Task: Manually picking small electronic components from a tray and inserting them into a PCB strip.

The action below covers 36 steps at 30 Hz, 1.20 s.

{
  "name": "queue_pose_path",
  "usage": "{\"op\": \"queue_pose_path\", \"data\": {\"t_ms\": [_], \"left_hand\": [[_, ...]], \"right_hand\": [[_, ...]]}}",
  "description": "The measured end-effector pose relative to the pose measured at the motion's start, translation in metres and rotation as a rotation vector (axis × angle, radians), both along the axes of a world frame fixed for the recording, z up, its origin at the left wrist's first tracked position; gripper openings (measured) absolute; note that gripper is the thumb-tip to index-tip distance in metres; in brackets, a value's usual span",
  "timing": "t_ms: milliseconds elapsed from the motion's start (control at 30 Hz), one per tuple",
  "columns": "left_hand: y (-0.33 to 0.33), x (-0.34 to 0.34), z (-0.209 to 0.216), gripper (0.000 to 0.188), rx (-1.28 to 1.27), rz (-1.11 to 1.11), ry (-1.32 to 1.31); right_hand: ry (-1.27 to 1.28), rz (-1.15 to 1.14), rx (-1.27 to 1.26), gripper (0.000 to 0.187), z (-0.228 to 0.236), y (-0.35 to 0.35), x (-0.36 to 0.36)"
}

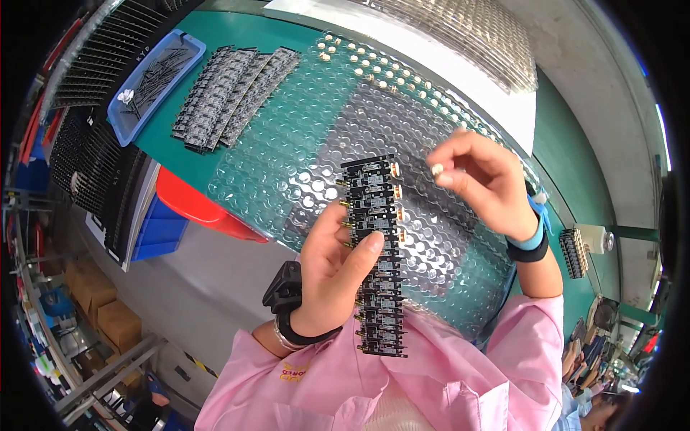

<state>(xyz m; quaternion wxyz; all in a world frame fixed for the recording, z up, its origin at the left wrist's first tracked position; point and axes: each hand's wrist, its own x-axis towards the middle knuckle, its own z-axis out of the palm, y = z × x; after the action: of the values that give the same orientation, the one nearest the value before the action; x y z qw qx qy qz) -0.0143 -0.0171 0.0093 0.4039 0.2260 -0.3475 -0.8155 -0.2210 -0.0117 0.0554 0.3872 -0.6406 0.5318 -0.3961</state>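
My left hand (pixel 325 276) grips a long black circuit board panel (pixel 379 287) made of several small joined boards, its thumb across the front. Along the panel's upper right edge stand a few round copper-and-white parts (pixel 399 214); brass-coloured pins stick out on the left. To the right of the panel, apart from it, my right hand (pixel 490 179) pinches a small cream-white round part (pixel 437 169) between thumb and forefinger. Under both hands lies a clear plastic blister tray (pixel 269 169), with similar round parts (pixel 388 74) in its far and right pockets.
Stacked board panels (pixel 221 97) lie on the green table (pixel 237 27) at the far left, beside a blue bin (pixel 123 118) of thin black pieces. Clear trays (pixel 474 36) are piled at the far right. A red stool (pixel 201 206) stands by the table's left edge.
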Motion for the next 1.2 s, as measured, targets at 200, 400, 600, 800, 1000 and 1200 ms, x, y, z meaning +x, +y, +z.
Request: {"op": "queue_pose_path", "data": {"t_ms": [200,400,600,800,1000,1200], "left_hand": [[0.004,-0.005,0.000,0.029,0.021,0.002,0.005],[0.004,-0.006,0.002,0.028,0.006,0.006,0.033],[0.004,-0.007,0.005,0.026,-0.015,-0.027,0.051],[0.004,-0.009,0.008,0.024,-0.001,-0.018,-0.010],[0.005,-0.008,0.008,0.024,-0.019,-0.030,0.010],[0.004,-0.005,0.000,0.025,-0.060,-0.080,0.058]], "right_hand": [[-0.393,0.056,0.061,0.015,-0.004,0.020,0.015],[-0.112,0.239,-0.205,0.018,-0.003,0.020,0.017],[0.162,0.284,-0.470,0.020,0.001,0.018,0.023],[0.203,0.264,-0.597,0.023,-0.001,0.019,0.024],[0.232,0.277,-0.601,0.023,0.002,0.020,0.024],[0.283,0.269,-0.620,0.022,0.003,0.023,0.025]]}}
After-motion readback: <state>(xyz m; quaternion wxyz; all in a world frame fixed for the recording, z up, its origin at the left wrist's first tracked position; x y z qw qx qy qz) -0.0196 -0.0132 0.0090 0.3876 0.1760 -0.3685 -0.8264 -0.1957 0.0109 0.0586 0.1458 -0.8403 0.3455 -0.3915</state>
